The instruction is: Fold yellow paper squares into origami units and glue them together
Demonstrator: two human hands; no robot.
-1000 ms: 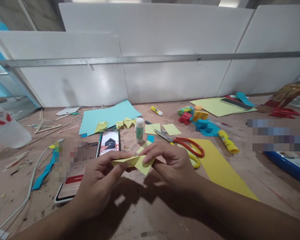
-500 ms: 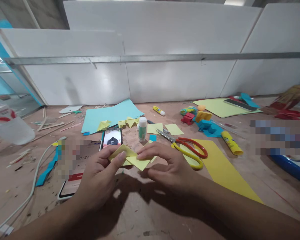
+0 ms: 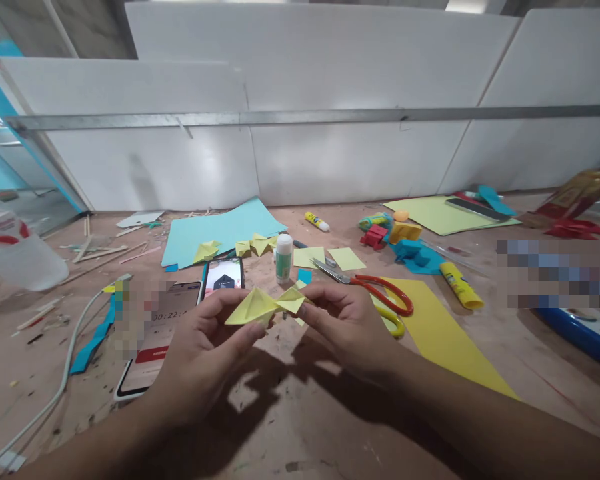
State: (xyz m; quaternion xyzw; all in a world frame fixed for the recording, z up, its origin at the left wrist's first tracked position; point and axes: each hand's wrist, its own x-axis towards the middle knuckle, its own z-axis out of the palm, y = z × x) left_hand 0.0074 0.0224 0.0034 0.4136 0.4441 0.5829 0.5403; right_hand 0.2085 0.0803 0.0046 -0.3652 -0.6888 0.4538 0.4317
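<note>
A folded pale yellow paper piece (image 3: pixel 254 307) with raised, pointed facets is held between my two hands above the table. My left hand (image 3: pixel 207 347) grips its left part, thumb below and fingers behind. At its right end, my right hand (image 3: pixel 347 327) pinches a smaller flap between thumb and fingers. Just beyond the paper stands an upright white and green glue stick (image 3: pixel 284 260). Red and yellow handled scissors (image 3: pixel 383 293) lie close to my right hand. Behind my left hand rest a small phone (image 3: pixel 224 275) and a larger phone showing a timer (image 3: pixel 147 373).
Similar folded yellow pieces (image 3: pixel 257 245) lie by a light blue sheet (image 3: pixel 215 227). Pale yellow squares (image 3: pixel 347 258), a darker yellow sheet (image 3: pixel 447 333) and yellow glue sticks (image 3: pixel 460 285) are spread to the right. A white cable (image 3: pixel 73 347) runs along the left. White panels (image 3: pixel 330 160) stand behind.
The folded paper has turned and opened from a flatter shape into raised points. My right fingers have moved from its top to pinching its right end.
</note>
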